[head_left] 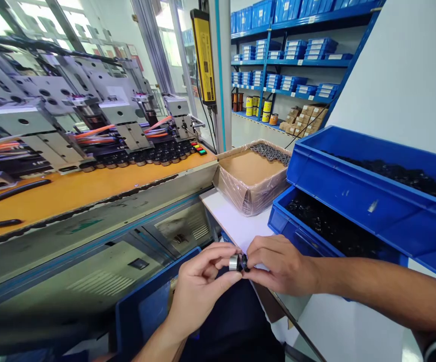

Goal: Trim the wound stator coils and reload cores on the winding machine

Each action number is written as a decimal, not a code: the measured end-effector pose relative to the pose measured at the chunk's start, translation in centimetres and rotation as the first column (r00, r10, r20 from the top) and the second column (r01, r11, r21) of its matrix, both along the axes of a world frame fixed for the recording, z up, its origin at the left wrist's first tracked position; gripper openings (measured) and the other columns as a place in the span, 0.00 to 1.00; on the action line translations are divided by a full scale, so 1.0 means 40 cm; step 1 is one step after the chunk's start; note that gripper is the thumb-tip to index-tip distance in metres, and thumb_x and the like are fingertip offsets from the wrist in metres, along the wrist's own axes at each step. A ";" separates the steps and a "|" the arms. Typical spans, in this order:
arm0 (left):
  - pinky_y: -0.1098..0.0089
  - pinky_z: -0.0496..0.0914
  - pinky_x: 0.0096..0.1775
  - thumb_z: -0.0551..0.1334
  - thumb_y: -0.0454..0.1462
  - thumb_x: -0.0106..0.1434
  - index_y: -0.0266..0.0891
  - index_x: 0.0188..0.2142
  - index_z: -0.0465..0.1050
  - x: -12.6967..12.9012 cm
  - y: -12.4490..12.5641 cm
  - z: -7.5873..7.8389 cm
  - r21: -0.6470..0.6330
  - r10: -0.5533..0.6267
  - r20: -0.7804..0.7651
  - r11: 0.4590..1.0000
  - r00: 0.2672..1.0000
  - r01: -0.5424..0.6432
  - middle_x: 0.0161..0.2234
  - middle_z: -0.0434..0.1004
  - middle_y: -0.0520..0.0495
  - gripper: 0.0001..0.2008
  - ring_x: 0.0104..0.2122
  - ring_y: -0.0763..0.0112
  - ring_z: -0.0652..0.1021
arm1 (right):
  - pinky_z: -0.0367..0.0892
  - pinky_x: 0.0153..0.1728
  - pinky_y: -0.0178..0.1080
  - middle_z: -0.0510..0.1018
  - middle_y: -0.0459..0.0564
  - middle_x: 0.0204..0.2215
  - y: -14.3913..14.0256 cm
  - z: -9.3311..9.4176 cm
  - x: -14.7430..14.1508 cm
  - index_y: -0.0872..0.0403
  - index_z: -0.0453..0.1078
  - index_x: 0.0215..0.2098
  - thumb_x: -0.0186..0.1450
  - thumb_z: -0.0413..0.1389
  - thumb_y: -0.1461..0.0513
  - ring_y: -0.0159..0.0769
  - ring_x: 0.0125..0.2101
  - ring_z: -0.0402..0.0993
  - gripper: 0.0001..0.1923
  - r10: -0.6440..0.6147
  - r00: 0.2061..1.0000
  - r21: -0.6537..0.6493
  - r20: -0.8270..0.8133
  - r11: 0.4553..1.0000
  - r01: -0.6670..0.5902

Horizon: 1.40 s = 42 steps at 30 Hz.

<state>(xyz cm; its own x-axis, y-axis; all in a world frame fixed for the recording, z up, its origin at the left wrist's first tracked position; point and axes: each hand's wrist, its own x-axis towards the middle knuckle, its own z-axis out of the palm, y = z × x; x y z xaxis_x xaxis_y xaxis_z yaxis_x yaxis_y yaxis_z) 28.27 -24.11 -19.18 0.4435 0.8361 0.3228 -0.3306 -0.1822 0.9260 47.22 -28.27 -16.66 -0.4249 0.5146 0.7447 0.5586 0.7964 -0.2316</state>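
Observation:
Between thumb and fingers, my left hand (205, 281) holds a small silver metal ring (233, 262) at the lower middle of the head view. A small black part (244, 262) sits against the ring's right side. My right hand (278, 264) pinches this black part with its fingertips. The two parts touch or nearly touch; whether they are joined cannot be seen. Both hands are close together in front of the white table's edge, above my dark-clothed lap (236, 322).
A plastic-wrapped cardboard box (251, 188) with small metal parts stands ahead. Right are stacked blue bins (353, 188) of black parts. Left, an orange bench (127, 183) carries machinery and a row of dark round parts (142, 157). Below lies another blue bin (127, 306).

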 end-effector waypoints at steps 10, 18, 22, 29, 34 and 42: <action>0.78 0.79 0.38 0.71 0.22 0.48 0.47 0.37 0.83 0.026 -0.017 0.026 -0.100 -0.011 0.001 0.995 1.000 0.011 0.36 0.87 0.53 0.20 0.32 0.70 0.86 | 0.69 0.30 0.32 0.76 0.49 0.28 0.001 -0.014 0.004 0.56 0.68 0.34 0.68 0.56 0.66 0.30 0.28 0.73 0.03 -0.023 1.000 0.004 0.001 1.000 0.023; 0.78 0.79 0.37 0.71 0.23 0.48 0.43 0.38 0.83 0.019 -0.007 0.022 -0.129 0.002 0.017 0.992 1.000 0.000 0.34 0.87 0.50 0.19 0.32 0.69 0.86 | 0.71 0.33 0.31 0.76 0.51 0.37 0.004 0.006 0.016 0.56 0.68 0.45 0.68 0.55 0.67 0.30 0.34 0.74 0.07 -0.056 0.997 0.024 0.061 0.998 0.055; 0.75 0.80 0.36 0.72 0.24 0.47 0.41 0.36 0.83 0.015 -0.006 0.017 -0.159 0.002 -0.001 0.987 1.000 -0.002 0.31 0.87 0.49 0.17 0.30 0.68 0.85 | 0.73 0.35 0.31 0.76 0.52 0.37 0.008 0.010 0.015 0.57 0.69 0.43 0.68 0.56 0.66 0.30 0.36 0.74 0.06 -0.057 0.995 0.062 0.079 0.997 0.053; 0.73 0.81 0.35 0.74 0.26 0.45 0.39 0.36 0.83 0.015 -0.007 0.018 -0.182 0.000 0.006 0.983 1.000 0.001 0.30 0.87 0.46 0.16 0.29 0.66 0.85 | 0.74 0.39 0.32 0.76 0.52 0.38 0.008 0.008 0.014 0.57 0.68 0.45 0.67 0.57 0.64 0.31 0.38 0.74 0.08 -0.048 0.997 0.038 0.060 0.998 0.046; 0.76 0.80 0.36 0.73 0.24 0.46 0.42 0.36 0.83 0.015 -0.007 0.013 -0.195 -0.033 0.052 0.980 0.998 0.043 0.32 0.87 0.48 0.18 0.31 0.68 0.85 | 0.74 0.35 0.32 0.77 0.53 0.38 0.009 0.010 0.014 0.57 0.68 0.45 0.67 0.56 0.66 0.31 0.37 0.75 0.08 -0.041 0.995 0.083 0.087 0.996 0.034; 0.76 0.79 0.35 0.74 0.26 0.47 0.42 0.37 0.84 0.010 -0.003 0.001 -0.234 -0.073 0.041 0.969 0.997 0.080 0.31 0.87 0.47 0.17 0.30 0.67 0.85 | 0.72 0.33 0.33 0.76 0.52 0.35 0.012 0.003 0.022 0.58 0.68 0.45 0.66 0.59 0.65 0.32 0.34 0.74 0.10 -0.057 0.992 0.169 0.113 0.985 0.037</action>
